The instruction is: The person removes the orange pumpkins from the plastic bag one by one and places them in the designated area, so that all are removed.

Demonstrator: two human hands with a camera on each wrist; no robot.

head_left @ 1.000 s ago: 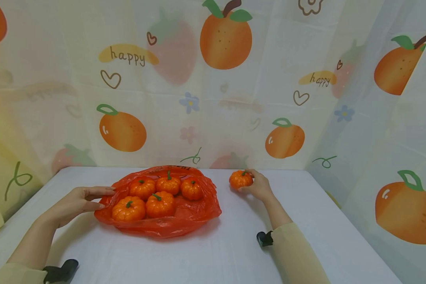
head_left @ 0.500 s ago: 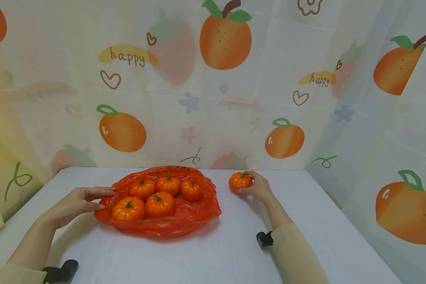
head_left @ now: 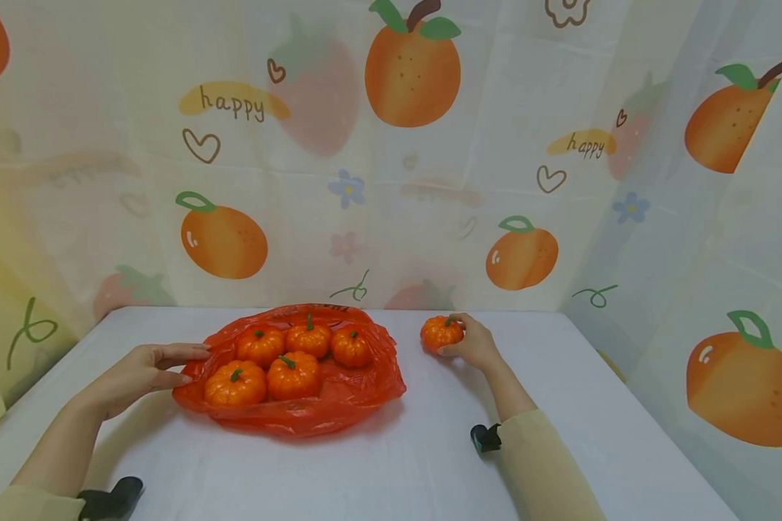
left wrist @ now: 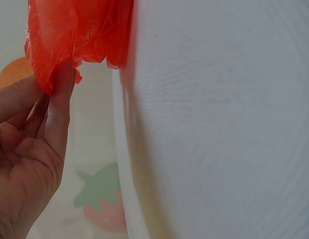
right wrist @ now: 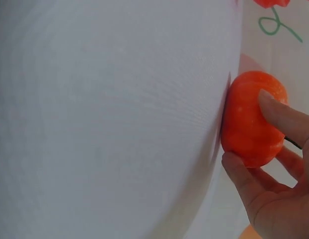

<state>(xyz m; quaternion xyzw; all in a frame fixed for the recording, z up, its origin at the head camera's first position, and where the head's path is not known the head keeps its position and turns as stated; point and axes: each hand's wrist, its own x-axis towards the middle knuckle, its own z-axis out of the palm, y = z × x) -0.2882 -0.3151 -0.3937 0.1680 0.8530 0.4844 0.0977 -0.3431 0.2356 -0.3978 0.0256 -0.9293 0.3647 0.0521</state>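
Observation:
My left hand [head_left: 133, 376] pinches the left edge of a red plastic bag [head_left: 358, 405], thumb on one side and fingers on the other, as the left wrist view shows close up. Several small orange pumpkins with green stems, one of them a front pumpkin [head_left: 295, 376], sit inside the wide mouth of the bag. To the right of the bag, a separate small pumpkin [head_left: 440, 334] rests on the table. Around its right side curl the thumb and fingers of my right hand [head_left: 477, 344]; in the right wrist view they grip the pumpkin [right wrist: 251, 119] against the white surface.
A white-covered table [head_left: 378, 470] lies under everything. Behind it and at the sides hangs a fruit-printed curtain [head_left: 391, 188], meeting the table's back edge just beyond the bag and the separate pumpkin. Black wrist mounts [head_left: 486, 438] sit at both sleeves.
Over the last second the separate pumpkin has tipped slightly, its stem now turned toward the right hand. The left hand and the bag have stayed in place.

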